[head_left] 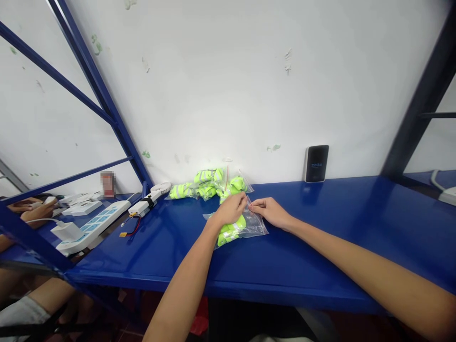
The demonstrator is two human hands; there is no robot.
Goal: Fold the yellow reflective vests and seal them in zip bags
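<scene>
A clear zip bag (257, 227) lies on the blue table, with a folded neon-yellow reflective garment (231, 232) inside it. My left hand (231, 208) rests over the bag's upper part, its fingers curled at the edge with the red zip line. At that same edge, my right hand (270, 211) pinches the plastic between thumb and fingers. Just behind my hands sits a pile of similar bagged yellow garments (208, 176) with grey reflective bands, close to the wall.
A phone (317, 164) leans upright against the wall. To the left are a white fan (162, 188), a white device with red and black wires (142, 206) and a power strip (96, 225). Blue frame posts (103, 95) flank the table; another person's hands (39, 209) show far left.
</scene>
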